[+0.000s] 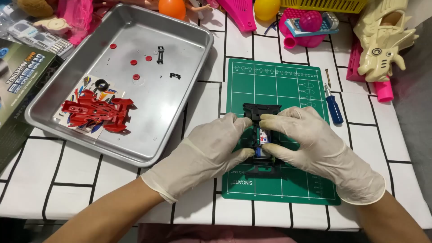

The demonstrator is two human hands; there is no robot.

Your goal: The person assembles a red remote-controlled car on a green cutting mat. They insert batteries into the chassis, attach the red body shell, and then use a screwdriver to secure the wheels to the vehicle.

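Red body shell (96, 111) sits unfitted in the metal tray (189, 112) with loose small parts. On the green mat (288, 81), left hand (211, 148) and right hand (310, 144) both grip the black chassis (261, 112), battery seated, wheels missing.
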